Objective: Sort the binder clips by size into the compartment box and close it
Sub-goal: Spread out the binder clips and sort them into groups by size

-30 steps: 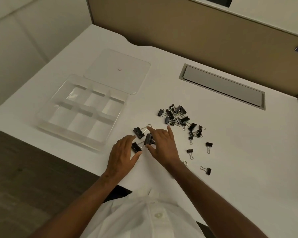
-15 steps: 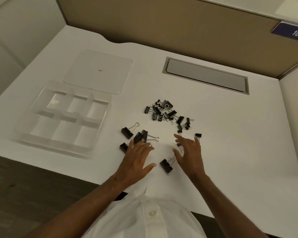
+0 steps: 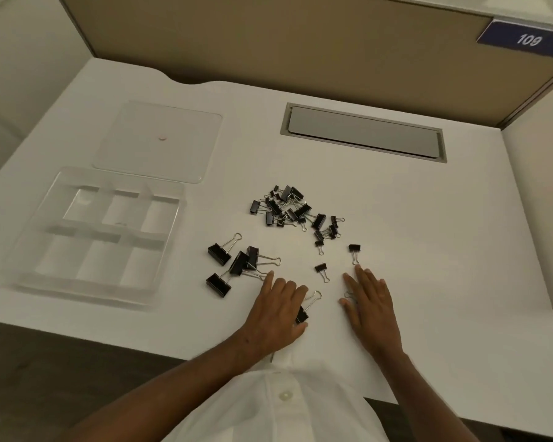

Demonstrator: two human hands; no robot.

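Large clip point(image 3: 301, 314) lies under left hand point(image 3: 276, 309)

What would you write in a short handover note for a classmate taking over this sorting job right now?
Left hand: flat, fingers straight, over one large black binder clip.
Right hand: flat on the white desk, holding nothing.
Four large clips gathered beside the clear plastic compartment box; mixed pile behind.
Done: some large clips separated.
Left: fill the empty box, fit the clear lid.
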